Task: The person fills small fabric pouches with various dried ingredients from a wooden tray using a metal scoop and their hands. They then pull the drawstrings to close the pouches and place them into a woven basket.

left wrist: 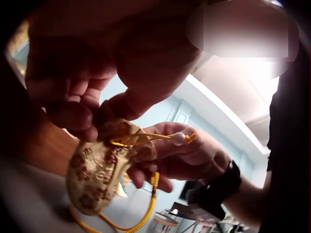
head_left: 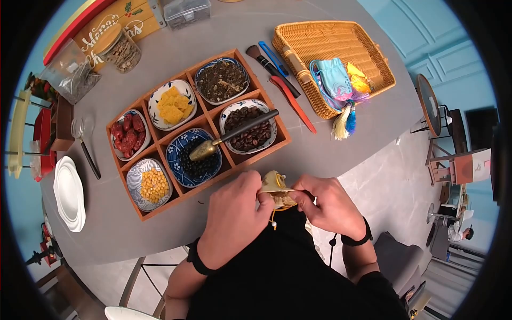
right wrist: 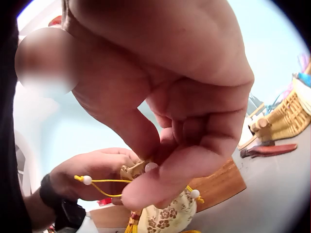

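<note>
A small cream drawstring pouch (left wrist: 95,177) with a brown flower pattern is held between my two hands at the table's front edge. My left hand (head_left: 232,218) pinches one side of its mouth, and my right hand (head_left: 330,205) pinches the other side. In the head view the mouth is spread, with a crumbly brownish filling (head_left: 282,199) showing inside. Yellow cords with white beads (left wrist: 179,139) dangle from the neck. Close beyond the hands stands a divided wooden box (head_left: 213,178) of small bowls.
The bowls hold red dates (head_left: 128,136), yellow pieces (head_left: 172,105), dried herbs (head_left: 222,80), coffee beans (head_left: 248,128), corn kernels (head_left: 154,185) and black beans (head_left: 197,169) with a brass scoop (head_left: 202,150). A wicker basket (head_left: 298,32) holds a blue pouch (head_left: 333,77). Brushes, a red tool (head_left: 293,104) and white dishes (head_left: 69,194) lie around.
</note>
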`<state>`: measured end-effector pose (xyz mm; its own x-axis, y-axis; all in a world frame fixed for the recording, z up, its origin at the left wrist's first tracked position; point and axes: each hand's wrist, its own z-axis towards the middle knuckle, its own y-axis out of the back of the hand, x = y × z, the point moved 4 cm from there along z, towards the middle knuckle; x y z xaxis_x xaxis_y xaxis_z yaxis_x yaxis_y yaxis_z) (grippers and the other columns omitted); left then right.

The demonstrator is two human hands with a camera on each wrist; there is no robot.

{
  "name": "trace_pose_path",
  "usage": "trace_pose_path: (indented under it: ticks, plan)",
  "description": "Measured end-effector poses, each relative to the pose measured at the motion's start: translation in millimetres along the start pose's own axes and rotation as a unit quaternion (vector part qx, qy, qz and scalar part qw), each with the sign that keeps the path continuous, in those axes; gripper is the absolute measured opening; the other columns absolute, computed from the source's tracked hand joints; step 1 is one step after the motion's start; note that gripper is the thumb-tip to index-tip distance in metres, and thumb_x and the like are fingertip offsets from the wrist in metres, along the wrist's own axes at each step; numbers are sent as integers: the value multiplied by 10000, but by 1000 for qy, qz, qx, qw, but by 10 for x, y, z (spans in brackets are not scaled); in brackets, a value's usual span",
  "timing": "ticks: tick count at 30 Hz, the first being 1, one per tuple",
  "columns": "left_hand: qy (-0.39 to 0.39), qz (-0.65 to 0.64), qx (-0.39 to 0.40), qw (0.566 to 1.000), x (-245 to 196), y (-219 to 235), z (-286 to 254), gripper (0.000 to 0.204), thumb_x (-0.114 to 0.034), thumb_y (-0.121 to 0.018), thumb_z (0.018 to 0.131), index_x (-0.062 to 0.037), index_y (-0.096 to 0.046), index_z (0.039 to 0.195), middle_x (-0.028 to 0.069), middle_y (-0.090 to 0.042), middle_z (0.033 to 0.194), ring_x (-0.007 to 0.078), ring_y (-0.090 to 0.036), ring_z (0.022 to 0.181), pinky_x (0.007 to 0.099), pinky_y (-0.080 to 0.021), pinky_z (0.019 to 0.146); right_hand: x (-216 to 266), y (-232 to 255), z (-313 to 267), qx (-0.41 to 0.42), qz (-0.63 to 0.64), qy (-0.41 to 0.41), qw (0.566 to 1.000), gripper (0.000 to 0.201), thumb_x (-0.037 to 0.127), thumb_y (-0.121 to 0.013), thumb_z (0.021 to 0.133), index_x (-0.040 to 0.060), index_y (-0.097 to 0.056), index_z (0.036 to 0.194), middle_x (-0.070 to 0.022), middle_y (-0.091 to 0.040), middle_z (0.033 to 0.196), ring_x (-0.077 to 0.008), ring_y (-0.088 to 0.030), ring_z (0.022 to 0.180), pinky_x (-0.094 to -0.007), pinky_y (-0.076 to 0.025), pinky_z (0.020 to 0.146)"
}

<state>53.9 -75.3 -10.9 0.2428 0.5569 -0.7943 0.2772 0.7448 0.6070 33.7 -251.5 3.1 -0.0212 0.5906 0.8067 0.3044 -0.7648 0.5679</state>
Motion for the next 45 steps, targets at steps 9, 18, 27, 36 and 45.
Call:
trace_pose_path:
  ticks: [9,18,27,36,45]
  plan:
    - [-17,-165,16,986,-49,-111,23,76,8,-569,864,5,-494,851,141,-521,689,228,-537,554,346,-424,536,232,-1,-18,-73,-277,222,932,190,89,-753,734,78,-715,920,-113,-563,1144,-262,-587,876,-353,-454,723]
    - [-89,-114,-17,989,-134,-30,-6,71,8,-588,834,-6,-519,846,133,-549,780,333,-557,632,400,-444,571,175,-138,5,-89,-243,236,937,174,186,-789,727,70,-702,824,-104,-570,1079,-228,-593,852,-351,-441,716]
    - [-40,-61,-10,997,-41,-9,-55,68,-36,-597,858,-12,-536,838,139,-548,732,307,-554,590,389,-445,555,449,-153,20,8,-302,134,944,285,254,-747,798,27,-661,947,-134,-502,1092,-255,-580,939,-369,-431,748]
    - [45,-177,43,982,91,499,-191,87,-55,-590,895,-2,-543,844,81,-503,671,173,-479,552,301,-389,531,701,-87,102,110,-252,274,922,301,241,-752,764,16,-643,931,-100,-494,1004,-229,-553,899,-353,-424,764]
    - [39,-264,-74,961,576,741,-697,258,-116,-656,893,-20,-566,1115,100,-606,1032,183,-605,876,294,-484,760,1063,-470,208,74,-237,369,896,263,87,-656,665,-31,-644,900,-72,-512,847,-196,-557,724,-316,-421,651]
